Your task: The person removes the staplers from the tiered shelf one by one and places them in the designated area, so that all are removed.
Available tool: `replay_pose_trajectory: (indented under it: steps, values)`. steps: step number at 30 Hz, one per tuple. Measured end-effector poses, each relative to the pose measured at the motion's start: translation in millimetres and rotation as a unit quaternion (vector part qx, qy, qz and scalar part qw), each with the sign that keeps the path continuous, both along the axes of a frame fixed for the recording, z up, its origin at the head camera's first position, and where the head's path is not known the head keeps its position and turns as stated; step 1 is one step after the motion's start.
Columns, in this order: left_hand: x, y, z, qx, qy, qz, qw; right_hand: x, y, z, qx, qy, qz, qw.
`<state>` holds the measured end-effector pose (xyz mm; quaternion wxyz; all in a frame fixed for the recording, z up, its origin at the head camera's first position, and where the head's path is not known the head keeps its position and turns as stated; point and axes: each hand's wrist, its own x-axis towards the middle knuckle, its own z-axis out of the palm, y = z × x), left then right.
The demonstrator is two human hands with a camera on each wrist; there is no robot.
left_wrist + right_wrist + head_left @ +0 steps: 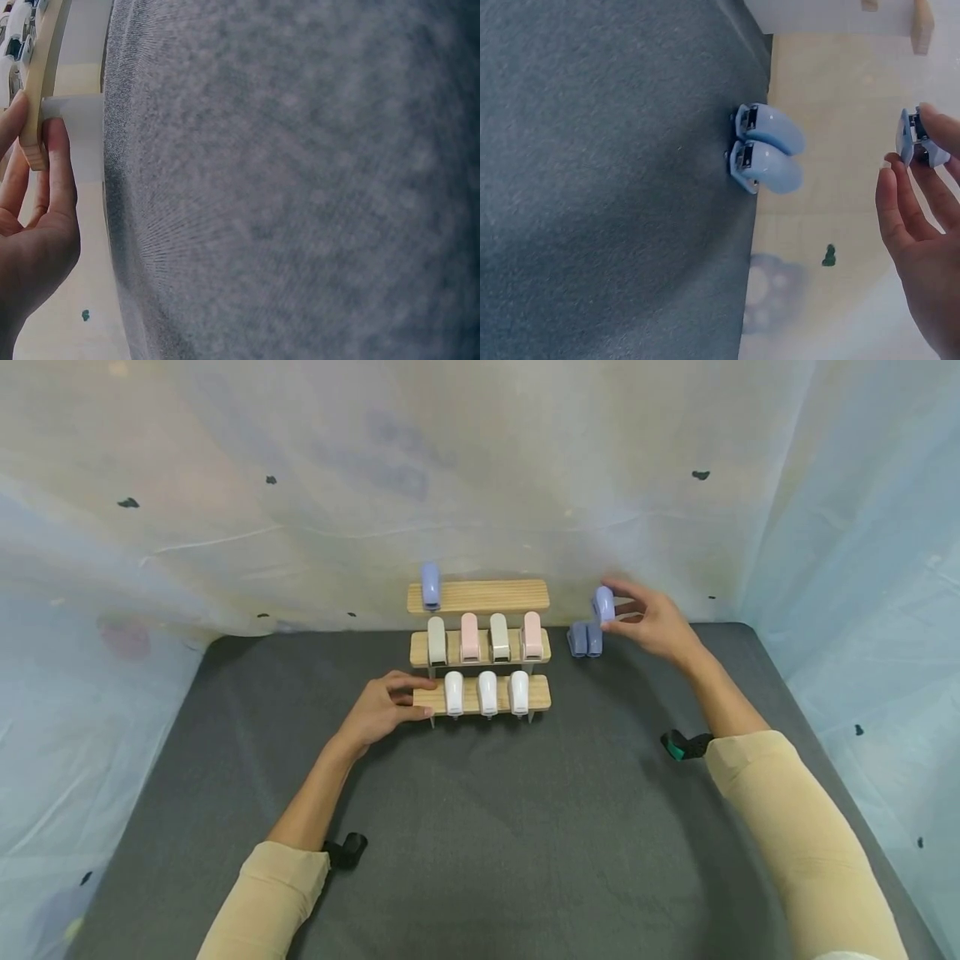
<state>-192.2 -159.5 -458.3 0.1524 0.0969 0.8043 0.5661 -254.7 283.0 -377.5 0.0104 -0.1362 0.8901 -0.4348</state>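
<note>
My right hand point(651, 620) pinches a light-blue mini stapler point(603, 604) between thumb and fingers, raised above the table. In the right wrist view its metal and black inner parts show. Two more blue staplers point(585, 639) stand side by side on the table just below. My left hand point(386, 706) grips the left end of the lowest board of a three-step wooden rack point(471, 695), with fingers on both faces of the board point(34, 142). On the rack are one blue stapler point(431, 585) on top, grey point(437, 642) and pink point(469, 637) ones in the middle, and three white ones point(487, 693) below.
The dark grey table point(480, 827) reaches to a pale plastic sheet point(480, 468) behind, and more sheeting hangs at both sides. The rack stands near the back edge. A black strap point(347, 852) sits at my left wrist, another point(686, 745) at the right.
</note>
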Motion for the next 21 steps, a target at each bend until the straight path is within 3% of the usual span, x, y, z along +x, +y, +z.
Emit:
replay_pose_trajectory:
  steps: [12, 21]
  values:
    - [-0.4, -0.1, -0.7, -0.008, 0.002, -0.001, 1.0000, 3.4, 13, -10.1, 0.014, -0.007, -0.006, 0.9999]
    - [-0.4, -0.6, -0.9, -0.003, 0.000, -0.002, 1.0000, 21.5, 5, 3.0, 0.024, -0.009, -0.010, 0.9996]
